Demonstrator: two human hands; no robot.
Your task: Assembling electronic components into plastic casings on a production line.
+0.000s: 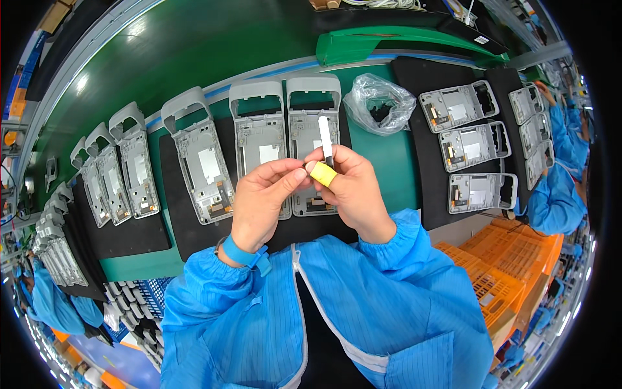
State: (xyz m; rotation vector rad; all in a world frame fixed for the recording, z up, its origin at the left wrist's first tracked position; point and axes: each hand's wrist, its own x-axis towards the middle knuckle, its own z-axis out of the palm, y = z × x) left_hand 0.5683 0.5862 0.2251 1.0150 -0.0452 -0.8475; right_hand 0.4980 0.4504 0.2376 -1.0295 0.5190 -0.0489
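My left hand (pixel 269 194) is closed in a pinch, its thumb and forefinger meeting the fingertips of my right hand. Whatever lies between those fingertips is too small to make out. My right hand (pixel 353 188) grips a slim white tool with a dark lower section (pixel 325 136), which points up and away from me. A yellow wrap (pixel 322 173) covers part of my right thumb. Beneath my hands are two grey device housings, one on the left (pixel 260 133) and one on the right (pixel 313 129), each with a handle-like loop at its far end.
Another grey housing (pixel 197 155) lies left of these, and several more stand in a row farther left. A clear plastic bag (pixel 380 104) with small dark pieces sits behind my right hand. Three housings rest on a black mat (pixel 431 188) at right. Orange crates (pixel 499 266) stand lower right, near a co-worker's blue sleeve (pixel 554 201).
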